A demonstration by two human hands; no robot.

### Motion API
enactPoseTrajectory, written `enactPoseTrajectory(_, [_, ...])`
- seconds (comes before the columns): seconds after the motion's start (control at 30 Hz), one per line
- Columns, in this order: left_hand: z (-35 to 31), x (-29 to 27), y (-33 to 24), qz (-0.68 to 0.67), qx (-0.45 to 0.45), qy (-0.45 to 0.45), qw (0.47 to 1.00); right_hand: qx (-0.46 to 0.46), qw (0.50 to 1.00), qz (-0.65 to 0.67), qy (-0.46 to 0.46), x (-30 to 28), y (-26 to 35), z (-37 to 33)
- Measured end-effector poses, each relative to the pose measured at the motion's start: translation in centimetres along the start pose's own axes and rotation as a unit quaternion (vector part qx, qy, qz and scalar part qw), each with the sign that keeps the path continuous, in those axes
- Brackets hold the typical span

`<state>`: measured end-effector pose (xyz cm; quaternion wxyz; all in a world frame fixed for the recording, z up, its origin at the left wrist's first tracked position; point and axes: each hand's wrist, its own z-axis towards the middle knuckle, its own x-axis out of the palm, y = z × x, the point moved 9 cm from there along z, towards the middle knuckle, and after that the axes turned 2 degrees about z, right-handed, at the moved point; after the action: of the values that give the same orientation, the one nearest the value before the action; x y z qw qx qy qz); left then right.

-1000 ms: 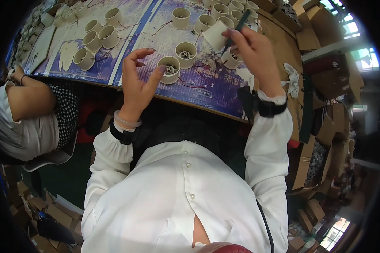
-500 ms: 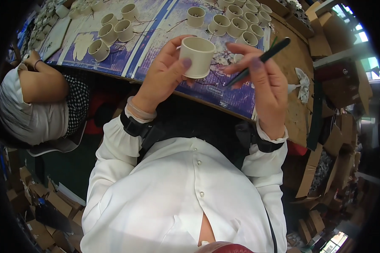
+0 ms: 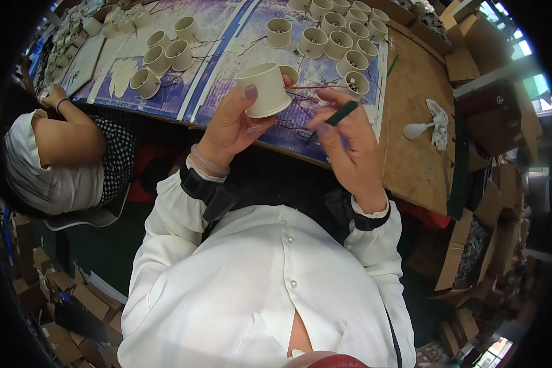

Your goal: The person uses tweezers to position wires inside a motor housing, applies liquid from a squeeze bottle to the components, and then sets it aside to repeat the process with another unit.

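Observation:
My left hand [image 3: 230, 116] is closed around a cream-coloured cup [image 3: 260, 91] with a flanged base, tilted above the table's front edge. My right hand [image 3: 346, 138] grips a slim dark green pen-like tool [image 3: 339, 115] between thumb and fingers, just right of the cup and apart from it. Thin reddish wires [image 3: 316, 87] run between the cup and my right fingers; whether the fingers touch them I cannot tell. Another cream cup [image 3: 290, 73] stands partly hidden behind the held one.
Several cream cups [image 3: 339, 45] with small dark pieces inside stand at the back right, and more cups [image 3: 157, 59] with wires at the left. A white spoon-like tool [image 3: 416, 130] and crumpled white cloth [image 3: 438, 126] lie on the right. A co-worker [image 3: 61, 147] sits at the left.
My left hand has shifted slightly left and down and tilted the cup. My right hand has moved left and down with the green tool, turning it.

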<state>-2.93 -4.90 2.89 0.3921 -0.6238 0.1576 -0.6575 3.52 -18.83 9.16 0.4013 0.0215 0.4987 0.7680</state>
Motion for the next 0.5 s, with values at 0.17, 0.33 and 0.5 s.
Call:
enactPoseTrajectory(0.17, [-0.2,0.3,0.5,-0.026,-0.011,0.016,0.999,-0.062,0.997,-0.046,-0.012,1.5,1.8,0.8])
enactPoseTrajectory(0.33, [-0.5,0.2,0.4,0.089,0.006,0.008,0.996,-0.095,0.991,-0.096,-0.022,1.2,2.6,0.6])
enactPoseTrajectory(0.5, [-0.6,0.4,0.1,0.172,0.002,-0.045,0.984,-0.071,0.993,-0.094,0.004,1.6,2.5,0.0])
